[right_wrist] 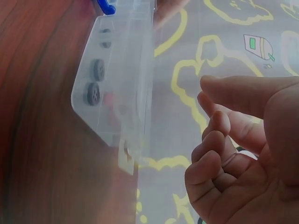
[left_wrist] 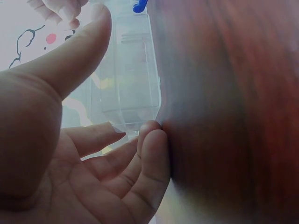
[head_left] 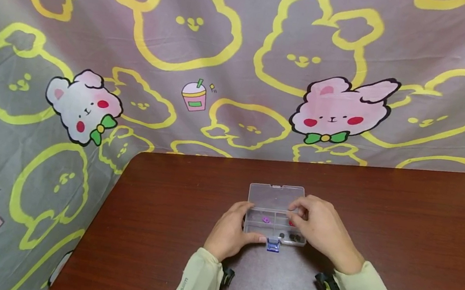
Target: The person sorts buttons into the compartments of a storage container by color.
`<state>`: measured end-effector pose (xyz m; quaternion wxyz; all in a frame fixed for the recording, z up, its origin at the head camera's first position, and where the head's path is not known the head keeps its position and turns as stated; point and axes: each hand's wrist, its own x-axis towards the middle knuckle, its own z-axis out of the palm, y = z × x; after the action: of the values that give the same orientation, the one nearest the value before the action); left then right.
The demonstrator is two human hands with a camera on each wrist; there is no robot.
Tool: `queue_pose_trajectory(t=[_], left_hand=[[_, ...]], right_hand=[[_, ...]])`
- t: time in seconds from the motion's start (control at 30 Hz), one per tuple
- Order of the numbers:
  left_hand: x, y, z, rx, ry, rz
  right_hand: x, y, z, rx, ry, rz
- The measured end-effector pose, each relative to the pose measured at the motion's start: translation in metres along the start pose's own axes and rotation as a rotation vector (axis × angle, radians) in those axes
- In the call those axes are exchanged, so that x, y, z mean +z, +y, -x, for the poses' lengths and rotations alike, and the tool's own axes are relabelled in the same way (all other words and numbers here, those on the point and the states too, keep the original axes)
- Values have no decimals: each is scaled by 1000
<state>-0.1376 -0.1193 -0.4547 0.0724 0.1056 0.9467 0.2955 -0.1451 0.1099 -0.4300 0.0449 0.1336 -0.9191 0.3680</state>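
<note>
A clear plastic compartment box (head_left: 258, 229) sits on the table with its lid (head_left: 274, 196) raised at the back and a blue latch (head_left: 273, 245) at the front. My left hand (head_left: 229, 231) grips its left end, thumb along the front edge and fingers at the side. Over the right rear compartment hovers my right hand (head_left: 320, 221), fingers curled, thumb and index tips close together; no object shows between them. Below those fingertips lies a red piece (head_left: 291, 223), partly covered. A purple ring-like piece (head_left: 266, 219) is in the rear left compartment. Small black wheels (right_wrist: 93, 94) lie in the front section.
The brown wooden table (head_left: 157, 233) extends around the box on every side. Behind it and to the left hangs a cartoon-printed cloth (head_left: 241, 82), meeting the table's back edge. A black wrist strap (head_left: 326, 283) is on each forearm.
</note>
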Motion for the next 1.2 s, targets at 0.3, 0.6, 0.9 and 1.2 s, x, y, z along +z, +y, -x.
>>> queue_pose_trajectory(t=[0.3, 0.6, 0.9, 1.2], left_hand=[[1, 0, 0, -7, -2, 9], [0, -1, 0, -30, -12, 10], [-2, 1, 1, -27, -14, 7], [-2, 1, 2, -27, -14, 20]], right_hand=[[-11, 5, 7, 2, 16, -4], [-19, 13, 13, 15, 21, 23], [-31, 23, 20, 46, 7, 42], [-35, 31, 25, 57, -2, 52]])
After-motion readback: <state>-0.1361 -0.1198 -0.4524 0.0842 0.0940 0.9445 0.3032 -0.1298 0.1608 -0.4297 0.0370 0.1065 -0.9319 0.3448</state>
